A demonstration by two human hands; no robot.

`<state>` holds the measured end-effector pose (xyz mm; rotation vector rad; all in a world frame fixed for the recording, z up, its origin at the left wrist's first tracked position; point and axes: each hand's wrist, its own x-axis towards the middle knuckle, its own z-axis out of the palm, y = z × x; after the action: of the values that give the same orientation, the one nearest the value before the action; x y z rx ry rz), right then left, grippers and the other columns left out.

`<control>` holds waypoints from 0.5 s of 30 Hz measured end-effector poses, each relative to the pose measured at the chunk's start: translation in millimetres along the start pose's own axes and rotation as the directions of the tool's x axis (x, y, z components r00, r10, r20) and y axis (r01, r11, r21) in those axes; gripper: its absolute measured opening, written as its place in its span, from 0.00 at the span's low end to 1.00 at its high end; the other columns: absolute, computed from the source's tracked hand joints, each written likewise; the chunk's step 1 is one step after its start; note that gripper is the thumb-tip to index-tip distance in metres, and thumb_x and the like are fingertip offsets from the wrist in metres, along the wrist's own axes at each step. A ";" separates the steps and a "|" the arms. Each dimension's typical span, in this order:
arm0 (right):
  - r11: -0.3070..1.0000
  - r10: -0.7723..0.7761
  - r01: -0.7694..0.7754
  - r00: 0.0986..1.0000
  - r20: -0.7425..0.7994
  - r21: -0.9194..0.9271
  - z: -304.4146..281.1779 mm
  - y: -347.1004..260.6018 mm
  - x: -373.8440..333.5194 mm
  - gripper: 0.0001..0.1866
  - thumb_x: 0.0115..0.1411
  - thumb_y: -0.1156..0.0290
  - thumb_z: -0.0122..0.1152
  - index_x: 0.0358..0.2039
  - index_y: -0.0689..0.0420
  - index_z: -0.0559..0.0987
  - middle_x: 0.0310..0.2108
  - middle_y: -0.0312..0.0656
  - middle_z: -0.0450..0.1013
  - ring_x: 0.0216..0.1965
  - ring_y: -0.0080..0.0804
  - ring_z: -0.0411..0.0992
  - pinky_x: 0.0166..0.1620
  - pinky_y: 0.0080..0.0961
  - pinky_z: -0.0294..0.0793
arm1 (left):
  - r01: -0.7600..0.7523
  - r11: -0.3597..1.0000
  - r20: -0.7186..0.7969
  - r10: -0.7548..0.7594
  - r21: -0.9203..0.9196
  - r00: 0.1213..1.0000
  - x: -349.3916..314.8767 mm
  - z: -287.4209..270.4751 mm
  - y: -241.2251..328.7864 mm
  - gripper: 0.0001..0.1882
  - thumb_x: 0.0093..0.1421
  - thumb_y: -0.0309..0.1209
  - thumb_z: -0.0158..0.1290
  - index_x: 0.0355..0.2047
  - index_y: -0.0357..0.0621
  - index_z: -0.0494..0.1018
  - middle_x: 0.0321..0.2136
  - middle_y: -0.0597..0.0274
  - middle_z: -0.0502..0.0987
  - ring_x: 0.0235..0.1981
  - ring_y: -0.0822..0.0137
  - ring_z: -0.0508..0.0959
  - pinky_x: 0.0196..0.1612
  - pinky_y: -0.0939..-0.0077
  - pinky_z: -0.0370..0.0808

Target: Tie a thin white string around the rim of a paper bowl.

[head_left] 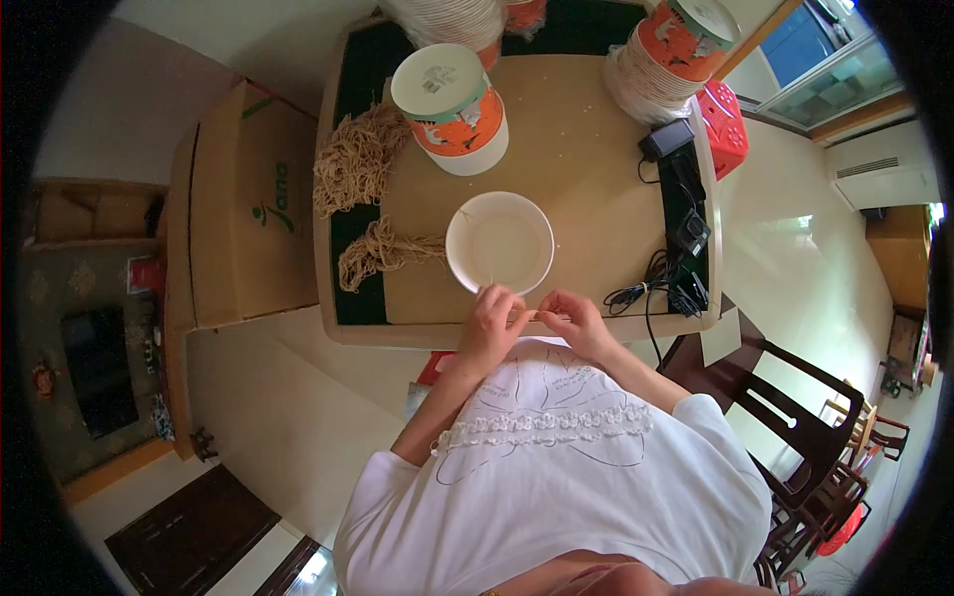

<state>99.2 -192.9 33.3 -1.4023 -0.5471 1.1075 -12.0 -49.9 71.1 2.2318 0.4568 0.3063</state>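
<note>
At the table's front edge, my left hand (495,320) and my right hand (576,324) meet, thumbs and fingertips pinched close together. Whatever is between the fingertips is too small to make out. Just beyond them stands an open white paper tub (500,241), its mouth facing up. A thin beige strand shows at the tub's inner left wall. To the left, a small bunch of beige cord (383,254) trails toward the tub. A larger tangled heap of the same cord (360,159) lies farther back.
Upturned white-and-orange printed tubs (452,111) stand behind, with wrapped stacks (664,65) at the back right. Black cables (651,290) and a power adapter (668,140) lie along the right edge. A cardboard box (253,214) stands left; a dark chair (785,407) is at right.
</note>
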 end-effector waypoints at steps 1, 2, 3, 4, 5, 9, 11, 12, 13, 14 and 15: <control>0.999 -0.013 0.012 1.000 -0.022 -0.044 -2.7 0.1 0.7 0.07 0.57 0.73 0.59 0.31 0.64 0.75 0.28 0.36 0.73 0.33 0.20 0.69 0.38 0.22 0.70 | -0.181 0.971 -0.152 0.205 0.157 0.967 7.5 -1.0 1.1 0.06 0.55 0.26 0.52 0.32 0.37 0.72 0.28 0.52 0.72 0.33 0.52 0.73 0.39 0.63 0.71; 0.996 -0.030 0.027 0.999 -0.035 -0.088 -3.4 -0.9 0.6 0.07 0.57 0.72 0.59 0.31 0.64 0.74 0.28 0.36 0.72 0.33 0.20 0.69 0.38 0.21 0.70 | -0.181 0.970 -0.155 0.206 0.161 0.966 9.8 1.1 -6.5 0.06 0.55 0.26 0.52 0.32 0.37 0.72 0.28 0.52 0.72 0.33 0.52 0.73 0.39 0.63 0.71; 0.996 -0.034 0.031 0.999 -0.033 -0.088 -3.8 0.2 0.6 0.07 0.57 0.72 0.59 0.31 0.64 0.74 0.28 0.36 0.72 0.33 0.20 0.69 0.38 0.21 0.70 | -0.196 0.957 -0.053 0.212 0.215 0.976 10.6 6.7 -20.8 0.07 0.54 0.25 0.53 0.34 0.38 0.73 0.29 0.53 0.73 0.34 0.53 0.74 0.40 0.63 0.72; 0.994 -0.053 0.049 0.998 -0.041 -0.098 -6.3 3.1 3.1 0.07 0.57 0.73 0.58 0.31 0.63 0.74 0.28 0.36 0.72 0.33 0.19 0.69 0.38 0.20 0.70 | -0.222 0.938 0.051 0.216 0.265 0.975 15.9 8.2 -25.1 0.09 0.52 0.25 0.54 0.35 0.39 0.74 0.30 0.54 0.74 0.36 0.54 0.74 0.41 0.64 0.72; 0.992 -0.072 0.067 0.996 -0.050 -0.107 -8.3 5.3 5.6 0.06 0.58 0.73 0.58 0.32 0.63 0.74 0.28 0.36 0.72 0.33 0.19 0.69 0.39 0.20 0.69 | -0.229 0.936 0.051 0.224 0.267 0.973 18.8 10.9 -26.9 0.09 0.52 0.25 0.54 0.35 0.39 0.74 0.30 0.54 0.74 0.36 0.54 0.74 0.41 0.64 0.72; 0.998 -0.010 -0.002 0.983 -0.182 -0.065 -14.2 4.4 17.1 0.06 0.58 0.73 0.58 0.32 0.63 0.74 0.28 0.35 0.73 0.32 0.19 0.68 0.38 0.19 0.69 | 0.032 0.998 0.000 -0.032 0.058 0.999 34.7 16.0 -22.0 0.09 0.51 0.23 0.54 0.35 0.39 0.75 0.30 0.53 0.75 0.33 0.54 0.76 0.38 0.63 0.73; 0.994 -0.101 0.088 0.970 -0.221 -0.067 -12.2 -9.2 23.6 0.07 0.58 0.72 0.59 0.32 0.63 0.74 0.27 0.35 0.73 0.31 0.19 0.68 0.36 0.19 0.69 | 0.120 0.989 -0.063 -0.125 -0.086 0.990 38.4 11.6 -17.9 0.12 0.53 0.19 0.53 0.39 0.37 0.74 0.29 0.55 0.77 0.29 0.62 0.79 0.34 0.74 0.75; 0.994 -0.105 0.092 0.968 -0.229 -0.064 -11.5 -11.9 27.2 0.07 0.58 0.72 0.59 0.32 0.63 0.74 0.27 0.35 0.73 0.31 0.19 0.68 0.36 0.19 0.69 | 0.113 0.990 -0.057 -0.118 -0.083 0.991 38.6 9.9 -17.4 0.12 0.53 0.19 0.53 0.39 0.37 0.74 0.29 0.55 0.77 0.29 0.62 0.79 0.34 0.74 0.75; 0.984 -0.168 0.147 0.959 -0.228 -0.105 -11.2 -15.2 32.3 0.07 0.57 0.73 0.60 0.32 0.63 0.74 0.27 0.36 0.73 0.30 0.20 0.69 0.35 0.20 0.69 | 0.162 0.970 -0.053 -0.174 -0.182 0.983 40.0 7.0 -15.9 0.12 0.54 0.19 0.53 0.40 0.37 0.74 0.31 0.56 0.78 0.30 0.66 0.79 0.35 0.75 0.75; 0.969 -0.230 0.200 0.947 -0.224 -0.147 -11.5 -18.2 36.2 0.07 0.57 0.73 0.60 0.32 0.63 0.74 0.27 0.36 0.72 0.29 0.20 0.69 0.34 0.20 0.70 | 0.211 0.937 -0.043 -0.231 -0.280 0.972 41.5 4.1 -13.7 0.12 0.55 0.20 0.53 0.41 0.36 0.73 0.33 0.57 0.79 0.32 0.69 0.79 0.36 0.77 0.75; 0.968 -0.233 0.204 0.945 -0.229 -0.145 -11.9 -22.0 38.3 0.07 0.57 0.73 0.60 0.32 0.63 0.74 0.27 0.36 0.72 0.29 0.20 0.69 0.34 0.20 0.70 | 0.264 0.900 0.035 -0.269 -0.347 0.962 42.2 1.1 -10.5 0.13 0.56 0.20 0.52 0.43 0.35 0.72 0.36 0.59 0.79 0.34 0.72 0.78 0.39 0.78 0.76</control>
<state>132.2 -162.1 40.8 -1.5161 -0.5820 0.7207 24.3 -26.5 65.2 1.7955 0.6553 0.2366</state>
